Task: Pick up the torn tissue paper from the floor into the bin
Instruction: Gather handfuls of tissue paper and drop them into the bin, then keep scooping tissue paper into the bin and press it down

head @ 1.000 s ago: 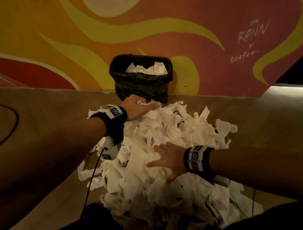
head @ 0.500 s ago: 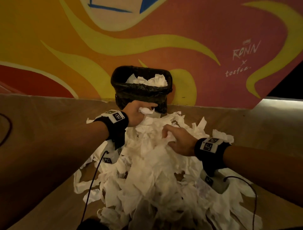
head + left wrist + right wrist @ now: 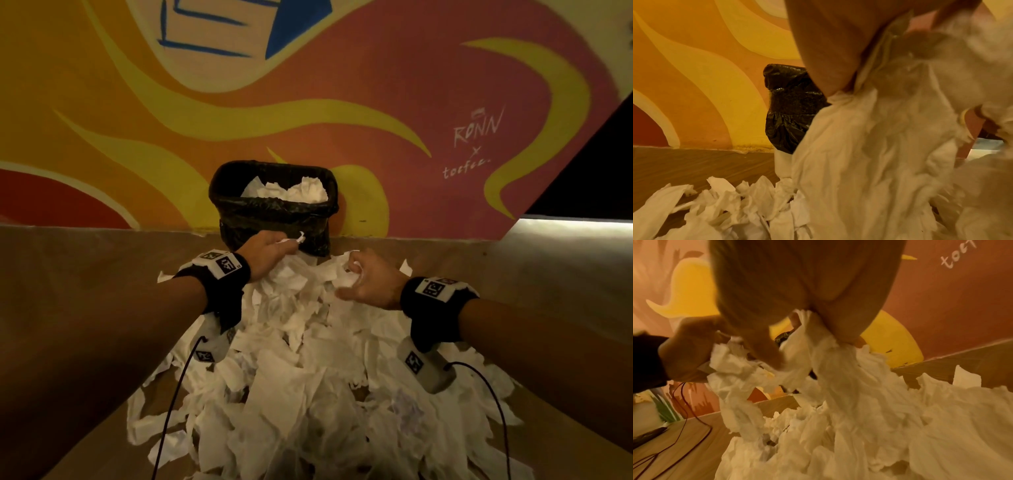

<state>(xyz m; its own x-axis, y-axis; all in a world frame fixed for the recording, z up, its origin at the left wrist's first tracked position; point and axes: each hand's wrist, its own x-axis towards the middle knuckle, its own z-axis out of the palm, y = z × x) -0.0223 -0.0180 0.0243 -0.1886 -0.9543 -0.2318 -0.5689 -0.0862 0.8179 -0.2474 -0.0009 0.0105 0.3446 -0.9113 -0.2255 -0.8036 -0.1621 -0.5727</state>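
A big heap of torn white tissue paper (image 3: 308, 377) covers the wooden floor in front of a bin (image 3: 274, 205) lined with a black bag; the bin stands against the painted wall with tissue inside. My left hand (image 3: 270, 248) grips a bunch of tissue just before the bin's front. My right hand (image 3: 363, 277) grips another bunch, lifted off the top of the heap. In the left wrist view, tissue (image 3: 879, 138) hangs from my fingers beside the black bag (image 3: 789, 110). The right wrist view shows tissue (image 3: 828, 356) trailing from my curled fingers down to the heap.
The colourful mural wall (image 3: 308, 102) rises right behind the bin. Bare wooden floor (image 3: 85, 274) lies to the left and right of the heap. Thin cables (image 3: 171, 394) run from both wrist cameras across the tissue.
Both hands have lifted and moved toward the bin, dragging tissue up with them. The right hand went from lying flat on the heap to gripping a bunch.
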